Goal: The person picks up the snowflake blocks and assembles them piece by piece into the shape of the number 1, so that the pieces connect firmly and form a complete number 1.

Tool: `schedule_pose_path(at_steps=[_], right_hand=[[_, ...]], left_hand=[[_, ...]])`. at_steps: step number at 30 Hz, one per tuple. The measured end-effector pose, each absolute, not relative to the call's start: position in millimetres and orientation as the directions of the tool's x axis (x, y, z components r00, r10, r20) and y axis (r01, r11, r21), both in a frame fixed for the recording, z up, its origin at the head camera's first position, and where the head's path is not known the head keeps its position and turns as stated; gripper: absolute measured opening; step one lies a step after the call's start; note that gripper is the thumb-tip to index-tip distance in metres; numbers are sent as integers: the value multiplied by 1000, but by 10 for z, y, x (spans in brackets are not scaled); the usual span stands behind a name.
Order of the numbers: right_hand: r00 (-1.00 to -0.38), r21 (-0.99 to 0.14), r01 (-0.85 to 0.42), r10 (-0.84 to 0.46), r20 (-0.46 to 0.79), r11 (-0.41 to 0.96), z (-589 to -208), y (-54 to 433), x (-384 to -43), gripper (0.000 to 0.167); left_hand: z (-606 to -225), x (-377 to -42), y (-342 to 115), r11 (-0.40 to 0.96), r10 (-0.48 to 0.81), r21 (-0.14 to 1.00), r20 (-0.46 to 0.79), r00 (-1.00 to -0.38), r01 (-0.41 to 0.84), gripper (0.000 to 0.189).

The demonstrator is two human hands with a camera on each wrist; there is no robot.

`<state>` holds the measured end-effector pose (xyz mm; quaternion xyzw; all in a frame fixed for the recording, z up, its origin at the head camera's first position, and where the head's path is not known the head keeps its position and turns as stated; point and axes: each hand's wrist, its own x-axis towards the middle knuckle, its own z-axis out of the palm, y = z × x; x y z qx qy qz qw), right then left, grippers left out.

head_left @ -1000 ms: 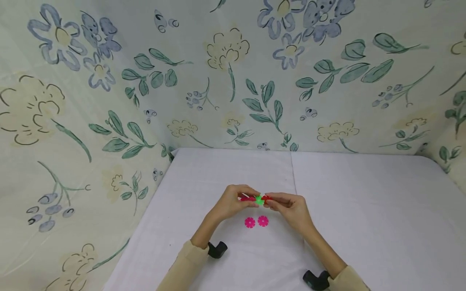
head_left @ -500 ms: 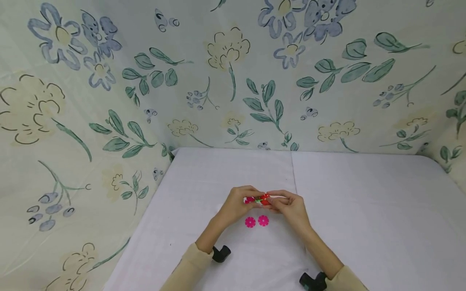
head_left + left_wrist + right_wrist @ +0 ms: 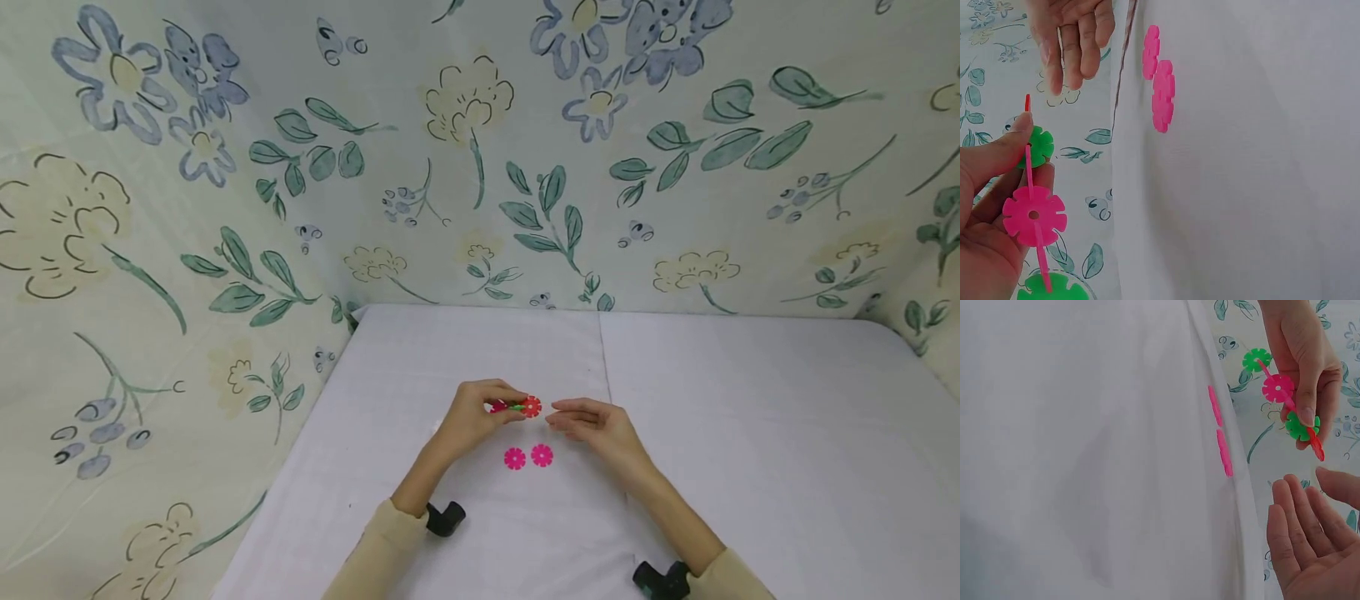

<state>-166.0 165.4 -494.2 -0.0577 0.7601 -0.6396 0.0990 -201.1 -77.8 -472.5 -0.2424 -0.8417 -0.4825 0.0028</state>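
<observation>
My left hand (image 3: 474, 418) pinches a chain of notched plastic snowflake discs slotted into one another. In the left wrist view a green disc (image 3: 1041, 147) lies between thumb and fingers. Below it hang a pink disc (image 3: 1034, 215) and another green disc (image 3: 1054, 289), joined by pink discs seen edge-on. A red disc (image 3: 532, 407) forms the end that points toward my right hand (image 3: 606, 429). That hand is just to the right, fingers extended, holding nothing. In the right wrist view its palm shows, apart from the red disc.
Two loose pink discs (image 3: 542, 456) lie side by side on the white-covered table (image 3: 750, 450), just below the hands. Black camera mounts (image 3: 447, 518) sit at both wrists. Floral fabric (image 3: 480, 167) hangs behind and at the left.
My right hand has let go of the red disc and drawn back to the right. The left hand still holds the chain, with the red disc now facing the head camera.
</observation>
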Motion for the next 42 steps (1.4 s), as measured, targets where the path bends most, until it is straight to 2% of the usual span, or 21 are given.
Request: schedule_pose_path(at_steps=[11, 20, 28, 35, 39, 42], right_hand=[[-893, -944, -97, -447, -58, 316, -5065, 1704, -1727, 40], [-876, -886, -240, -482, 22, 397, -5156, 1630, -1748, 39], [-859, -820, -322, -509, 43, 474, -5138, 1626, -1764, 25], [-858, -831, -305, -512, 29, 464, -5115, 1649, -1772, 23], [-862, -903, -230, -507, 15, 364, -5094, 1690, -1785, 17], [-888, -958, -129, -460, -4, 258, -5094, 1720, -1795, 21]], left_hand=[[-4753, -2022, -907, 437, 391, 819, 200, -898, 373, 25], [-4766, -2023, -913, 404, 434, 816, 227, -872, 414, 24], [-4737, -2022, -906, 401, 436, 816, 230, -870, 416, 24], [-4736, -2035, -905, 399, 436, 819, 226, -871, 412, 24], [-4716, -2042, -893, 402, 436, 819, 222, -872, 409, 25], [-4703, -2041, -889, 402, 438, 819, 219, -872, 408, 25]])
